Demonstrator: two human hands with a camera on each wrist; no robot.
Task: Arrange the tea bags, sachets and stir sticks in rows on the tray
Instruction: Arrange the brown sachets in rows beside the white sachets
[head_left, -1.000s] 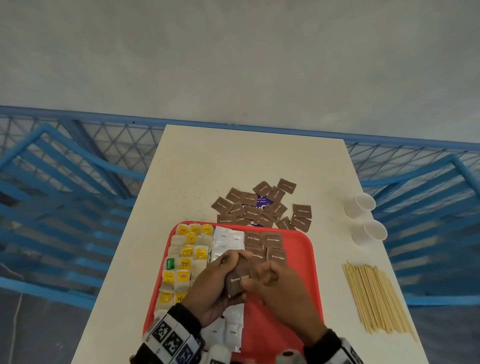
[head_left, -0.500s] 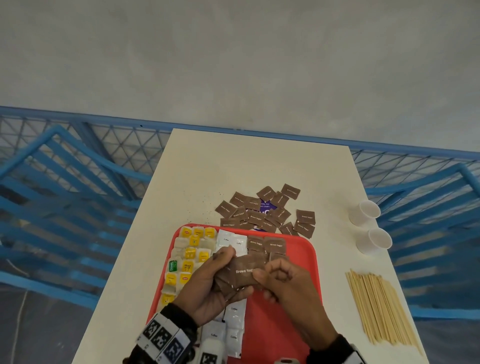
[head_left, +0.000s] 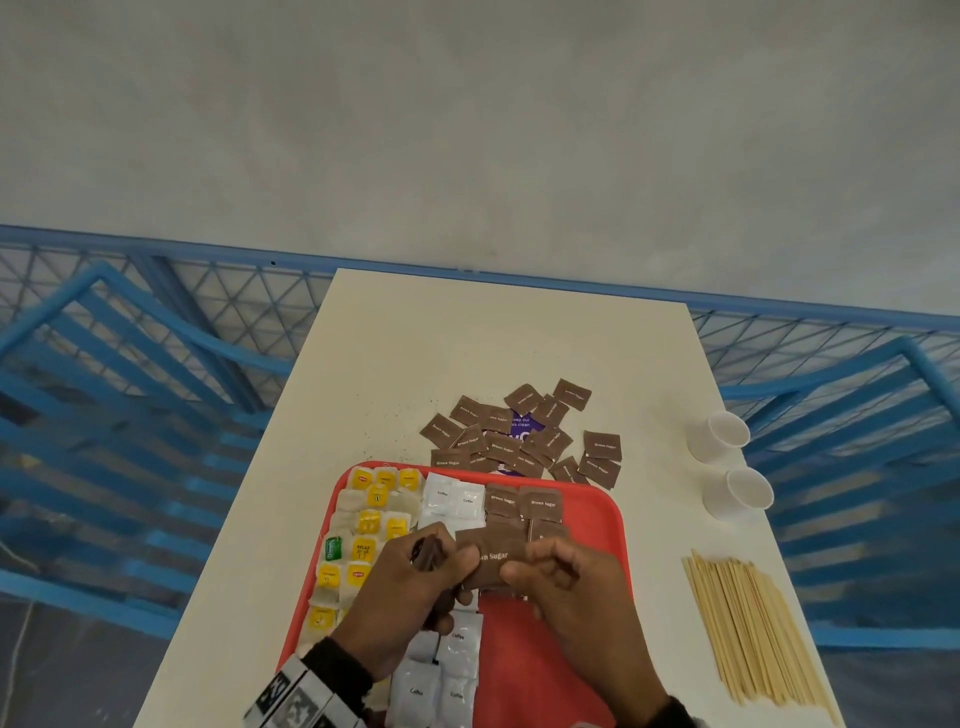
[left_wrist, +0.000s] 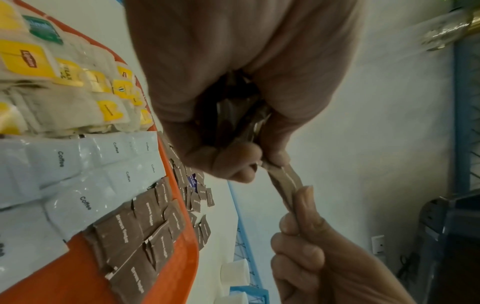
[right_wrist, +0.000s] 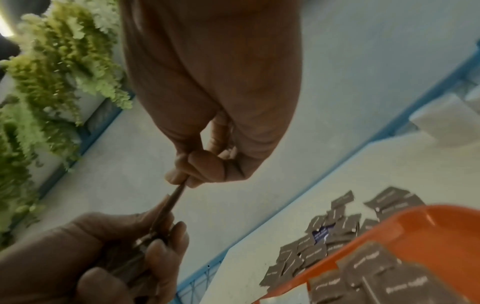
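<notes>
Both hands raised over red tray (head_left: 613, 525), mid-tray. Left hand (head_left: 410, 587) curled round a small stack of brown sugar sachets (left_wrist: 241, 115), thumb on top. Right hand (head_left: 566, 587) pinching one brown sachet (head_left: 493, 558) by its right edge between thumb and forefinger, other fingers curled under; same sachet also pinned at its left end by left thumb, so held flat between the two hands, "Brown Sugar" print up. Tray contents: tea bags (head_left: 371, 525) with yellow tags in rows along left side, one green tag among them; white coffee sachets (head_left: 452, 501) in a column right of those, partly hidden under the hands; brown sachets on tray (head_left: 524, 506) at far middle, overlapping. Right part of tray bare. Loose pile of brown sachets (head_left: 519, 436) on table (head_left: 467, 338) just beyond tray's far edge, over a purple card. Stir sticks (head_left: 748, 629) bundled on table right of tray, apart from it. Two white paper cups (head_left: 727, 462) lying on their sides beyond the sticks.
</notes>
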